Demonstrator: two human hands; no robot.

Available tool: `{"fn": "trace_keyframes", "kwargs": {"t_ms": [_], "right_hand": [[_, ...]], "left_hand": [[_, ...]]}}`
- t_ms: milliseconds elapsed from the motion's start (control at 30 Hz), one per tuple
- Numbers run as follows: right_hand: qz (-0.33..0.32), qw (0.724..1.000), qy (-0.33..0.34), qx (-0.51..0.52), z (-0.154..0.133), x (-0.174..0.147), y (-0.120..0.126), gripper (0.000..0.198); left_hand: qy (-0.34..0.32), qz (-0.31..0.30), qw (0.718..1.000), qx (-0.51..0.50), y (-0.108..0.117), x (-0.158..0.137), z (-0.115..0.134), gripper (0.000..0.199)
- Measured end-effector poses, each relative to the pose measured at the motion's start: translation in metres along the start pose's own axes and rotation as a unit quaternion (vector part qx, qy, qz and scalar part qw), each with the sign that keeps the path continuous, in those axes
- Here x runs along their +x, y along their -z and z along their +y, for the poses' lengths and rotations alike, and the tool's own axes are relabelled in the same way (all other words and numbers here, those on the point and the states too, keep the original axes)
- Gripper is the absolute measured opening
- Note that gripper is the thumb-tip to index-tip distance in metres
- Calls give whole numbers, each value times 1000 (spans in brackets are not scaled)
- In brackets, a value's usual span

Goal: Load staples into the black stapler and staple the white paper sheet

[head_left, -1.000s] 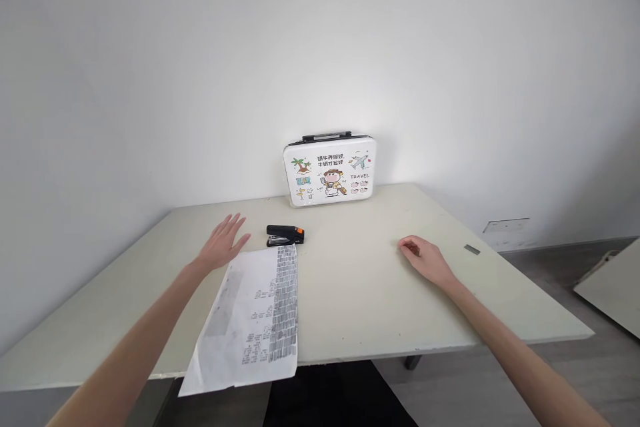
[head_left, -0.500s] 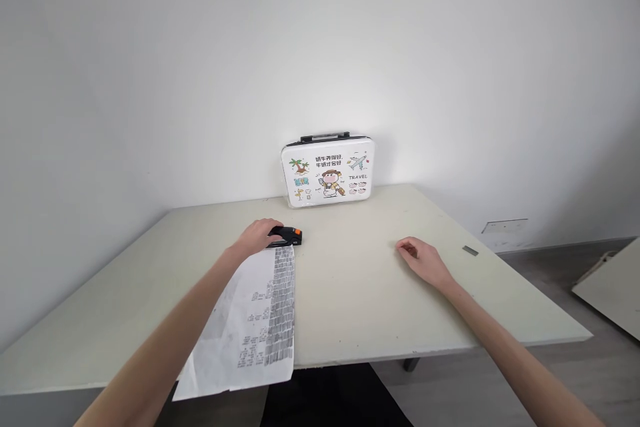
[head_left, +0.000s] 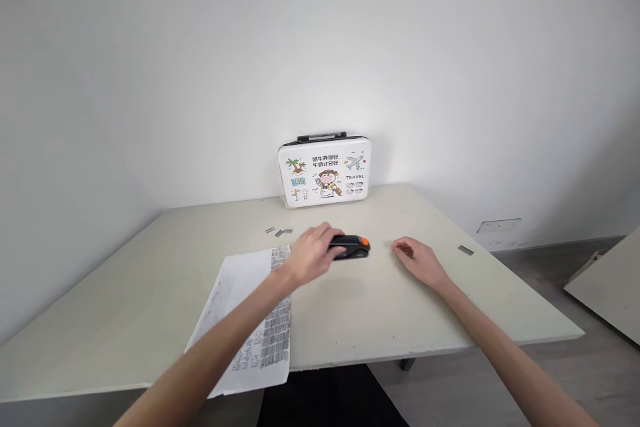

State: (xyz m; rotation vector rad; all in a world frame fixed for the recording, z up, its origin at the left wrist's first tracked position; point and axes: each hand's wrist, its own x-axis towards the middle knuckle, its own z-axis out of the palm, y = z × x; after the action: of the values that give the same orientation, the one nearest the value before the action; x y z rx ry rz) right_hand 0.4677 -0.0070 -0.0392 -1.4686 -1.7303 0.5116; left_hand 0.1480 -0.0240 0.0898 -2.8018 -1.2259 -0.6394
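Note:
My left hand (head_left: 314,255) is closed around a black stapler (head_left: 351,246) with an orange end, over the middle of the table. My left forearm crosses a sheaf of printed paper (head_left: 276,330), which lies at the table's front edge and overhangs it slightly. Just behind the paper lie several small grey staple strips (head_left: 279,232). To the right of the stapler, my right hand (head_left: 419,261) rests on the tabletop with curled fingers, thumb and fingertips together. What those fingers hold, if anything, is hidden. Another staple strip (head_left: 465,250) lies farther right.
A white case (head_left: 327,173) with cartoon prints and a black handle leans against the wall at the back of the pale table (head_left: 350,320). A wall plate (head_left: 499,225) is at the right. Beyond the table's right edge stands a white furniture panel (head_left: 613,287) on the floor.
My left hand has carried the stapler right, from the top of the paper toward my right hand. The staple strips behind the paper are now uncovered. My right hand stays in place.

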Motion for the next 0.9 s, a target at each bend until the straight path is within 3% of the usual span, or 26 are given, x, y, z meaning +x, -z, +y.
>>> {"fn": "trace_keyframes", "kwargs": {"t_ms": [133,300,467,667,900], "right_hand": [[0,1000,-24,18,-12,-3,3,31],[-48,997,-5,67,-31,-10,8,39],[-89,993,31,74,-36,-13,12,42],[-104,991,48,68,-35,-14,11,43],[-127,986,54,96,-34,-16,9,46]], "left_hand": [[-8,-19,999,-48,-31,-5,44,21],[27,-25,995,-96,-67,-6,60,22],[41,-14,988,-146,-81,-3,57,24],[85,-41,981,-167,-73,-14,37,49],[101,-69,976,-179,-69,-23,19,22]]}}
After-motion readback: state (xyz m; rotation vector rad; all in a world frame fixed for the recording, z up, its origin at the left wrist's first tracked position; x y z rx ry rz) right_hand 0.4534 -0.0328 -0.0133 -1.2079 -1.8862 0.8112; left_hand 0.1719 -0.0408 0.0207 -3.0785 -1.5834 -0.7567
